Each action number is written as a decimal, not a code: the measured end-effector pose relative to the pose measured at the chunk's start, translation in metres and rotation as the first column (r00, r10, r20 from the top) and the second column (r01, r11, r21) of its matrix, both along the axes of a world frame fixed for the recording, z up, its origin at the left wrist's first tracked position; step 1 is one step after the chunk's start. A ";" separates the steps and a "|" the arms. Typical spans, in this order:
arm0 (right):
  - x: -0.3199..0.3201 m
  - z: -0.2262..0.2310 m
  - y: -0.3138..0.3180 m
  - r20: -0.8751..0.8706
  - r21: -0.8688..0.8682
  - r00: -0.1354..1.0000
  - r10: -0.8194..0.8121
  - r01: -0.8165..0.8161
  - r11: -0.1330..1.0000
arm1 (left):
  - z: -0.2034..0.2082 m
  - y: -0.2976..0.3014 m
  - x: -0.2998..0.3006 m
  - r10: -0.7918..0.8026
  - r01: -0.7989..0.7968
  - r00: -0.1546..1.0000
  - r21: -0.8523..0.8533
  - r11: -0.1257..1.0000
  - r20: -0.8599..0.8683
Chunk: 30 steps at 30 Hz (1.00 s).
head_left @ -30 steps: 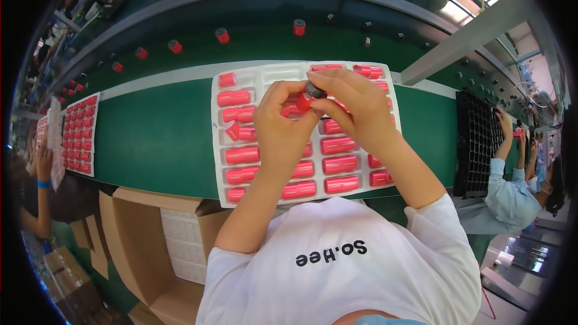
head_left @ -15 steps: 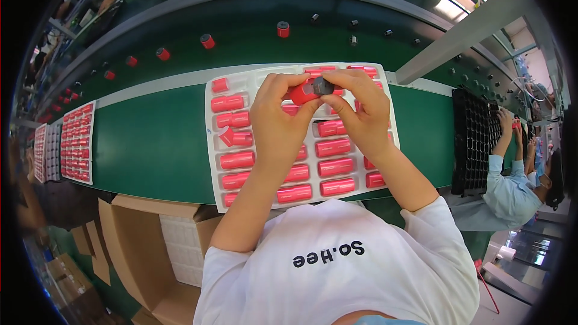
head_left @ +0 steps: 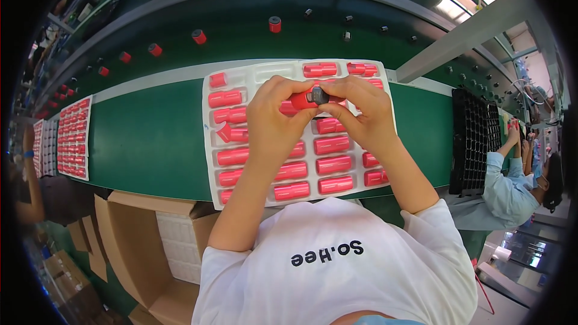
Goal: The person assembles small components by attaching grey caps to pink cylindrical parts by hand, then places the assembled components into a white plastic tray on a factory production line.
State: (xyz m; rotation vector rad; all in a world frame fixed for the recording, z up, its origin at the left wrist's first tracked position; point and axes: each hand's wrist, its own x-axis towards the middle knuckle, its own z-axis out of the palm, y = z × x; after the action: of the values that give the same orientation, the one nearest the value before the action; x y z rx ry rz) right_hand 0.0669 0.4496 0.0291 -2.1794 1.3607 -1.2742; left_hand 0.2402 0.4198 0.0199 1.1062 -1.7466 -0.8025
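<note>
Piece (head_left: 303, 100): held in the air over the upper half of the tray, red body toward the left and dark end (head_left: 320, 95) toward the right; it is kept clear of the wells, perhaps so that both ends are left free to be gripped.
Left hand (head_left: 272, 111): the red body is pinched between thumb and fingers, apparently to be kept steady.
Right hand (head_left: 361, 108): the dark end is pinched between thumb and fingertips, so the piece is gripped from both sides (a twist or a push would be well braced like this).
Tray (head_left: 278, 71): laid on the green worktop (head_left: 144, 138) straight in front of the body, presumably so that every row can be reached by both hands; a bare well is left in its top row.
Cylinders (head_left: 332, 145): laid on their sides in separate wells, by which rolling and rubbing are likely prevented.
Odd part (head_left: 223, 132): tilted against a cylinder in the left column; the reason cannot be told.
Belt (head_left: 238, 39): red parts (head_left: 275, 24) with dark tops are stood upright and well apart along it, probably for easy picking one by one.
Carton (head_left: 126, 247): set open by the near edge, to the left, with a white stack (head_left: 179, 247) kept inside.
</note>
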 end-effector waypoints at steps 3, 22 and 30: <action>-0.002 0.001 0.003 0.013 0.069 0.999 0.031 -0.032 0.997 | -0.002 -0.004 0.007 -0.090 0.092 0.996 -0.093 0.991 0.028; -0.086 -0.054 -0.144 -0.267 -0.143 0.876 -0.401 0.376 0.916 | -0.022 -0.059 0.020 0.125 -0.053 0.845 -0.152 0.987 0.519; -0.116 -0.090 -0.199 -0.671 -0.031 0.656 -0.345 0.440 0.897 | -0.045 -0.088 0.112 -0.048 -0.099 0.747 0.182 0.978 0.664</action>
State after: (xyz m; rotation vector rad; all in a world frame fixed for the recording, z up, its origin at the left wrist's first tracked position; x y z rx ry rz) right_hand -0.0487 0.2505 -0.0606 -2.4237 2.2210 -0.4367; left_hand 0.3526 0.3315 -0.0250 1.7101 -2.2588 -0.6094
